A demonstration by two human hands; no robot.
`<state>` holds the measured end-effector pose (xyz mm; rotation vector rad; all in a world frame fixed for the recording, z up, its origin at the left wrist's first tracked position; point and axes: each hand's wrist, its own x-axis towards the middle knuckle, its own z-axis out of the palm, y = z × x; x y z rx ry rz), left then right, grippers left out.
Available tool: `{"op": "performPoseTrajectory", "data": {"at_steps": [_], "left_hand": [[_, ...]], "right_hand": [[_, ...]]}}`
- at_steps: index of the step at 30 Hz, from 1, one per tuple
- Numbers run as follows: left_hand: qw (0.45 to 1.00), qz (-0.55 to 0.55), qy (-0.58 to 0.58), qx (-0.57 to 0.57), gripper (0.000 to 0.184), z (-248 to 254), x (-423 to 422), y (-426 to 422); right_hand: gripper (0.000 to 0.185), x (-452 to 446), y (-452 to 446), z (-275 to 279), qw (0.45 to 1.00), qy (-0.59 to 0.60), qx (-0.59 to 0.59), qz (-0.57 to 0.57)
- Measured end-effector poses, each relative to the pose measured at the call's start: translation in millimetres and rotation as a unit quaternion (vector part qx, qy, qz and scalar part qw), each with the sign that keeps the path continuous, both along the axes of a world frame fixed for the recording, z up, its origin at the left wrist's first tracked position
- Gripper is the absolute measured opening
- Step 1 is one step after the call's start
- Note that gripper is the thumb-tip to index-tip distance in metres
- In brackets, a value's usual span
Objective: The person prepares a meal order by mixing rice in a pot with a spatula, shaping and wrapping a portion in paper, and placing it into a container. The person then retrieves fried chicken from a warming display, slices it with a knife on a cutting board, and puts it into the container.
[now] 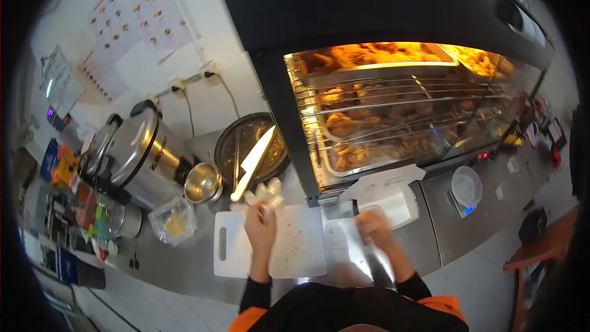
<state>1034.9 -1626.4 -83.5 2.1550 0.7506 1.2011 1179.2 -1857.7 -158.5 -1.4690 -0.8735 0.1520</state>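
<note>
Over the white cutting board (299, 246), my left hand (260, 226) is closed on a crumpled translucent plastic glove (268, 194). My right hand (372, 227), smeared by motion, is closed in front of the open white takeaway box (396, 206). A long dark object (376, 269) runs beside it, and what the fingers hold is too blurred to tell. Brown crumbs lie on the board. A knife with a pale handle (244, 185) rests across a dark round pan (224, 147) behind the board.
A heated glass cabinet (275, 107) with trays of fried food stands at the back. At left are a large metal cooker (136, 154), a steel bowl (203, 182), a plastic bag (173, 221) and scissors (134, 257). A round plastic container (466, 185) sits at right.
</note>
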Motion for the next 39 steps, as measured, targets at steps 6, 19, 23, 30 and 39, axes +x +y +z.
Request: {"op": "performPoseTrajectory", "data": {"at_steps": [6, 19, 23, 30, 39], "left_hand": [[0.982, -0.144, 0.124, -0.017, 0.017, 7.5, -4.6, -110.3], [0.982, -0.175, 0.043, 0.060, 0.036, -12.8, 3.5, -183.4], [0.959, -0.282, 0.021, 0.028, 0.018, -27.5, 22.7, -185.1], [0.939, -0.330, -0.003, 0.095, 0.012, -23.1, 37.6, -201.4], [0.899, -0.408, -0.041, 0.152, 0.014, -12.2, 50.7, -207.2]], "right_hand": [[0.019, -84.2, 80.8, -16.6, 0.957, -0.123, -0.117, 0.234], [0.059, -32.5, 10.0, 29.8, 0.875, 0.350, 0.215, 0.255], [0.053, -32.6, -11.1, 30.0, 0.805, 0.450, 0.298, 0.246], [0.067, -26.7, -43.1, 61.1, 0.829, 0.437, 0.314, 0.152], [0.069, -9.2, -51.9, 61.6, 0.668, 0.542, 0.383, 0.337]]}}
